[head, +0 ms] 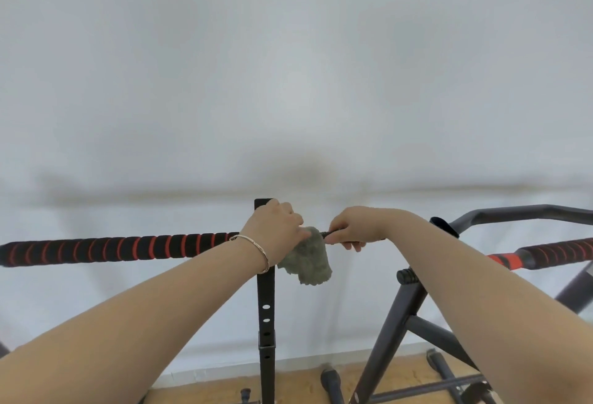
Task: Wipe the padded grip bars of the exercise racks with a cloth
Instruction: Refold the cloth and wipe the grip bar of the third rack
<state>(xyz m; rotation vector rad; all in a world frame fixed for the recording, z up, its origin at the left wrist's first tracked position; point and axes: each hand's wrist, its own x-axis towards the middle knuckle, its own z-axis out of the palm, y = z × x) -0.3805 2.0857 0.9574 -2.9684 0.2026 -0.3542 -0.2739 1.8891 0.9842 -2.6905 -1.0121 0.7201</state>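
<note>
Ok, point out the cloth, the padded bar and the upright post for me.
cloth [308, 261], head view, on its hanging bunched part.
padded bar [122, 248], head view, midway along the black-and-red padding.
upright post [266, 294], head view, front face above the holes.

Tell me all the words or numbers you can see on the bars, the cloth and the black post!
None: no words, numbers or labels show anywhere.
The padded bar has only red and black stripes, the cloth is plain grey, and the black post has holes but no markings.
</note>
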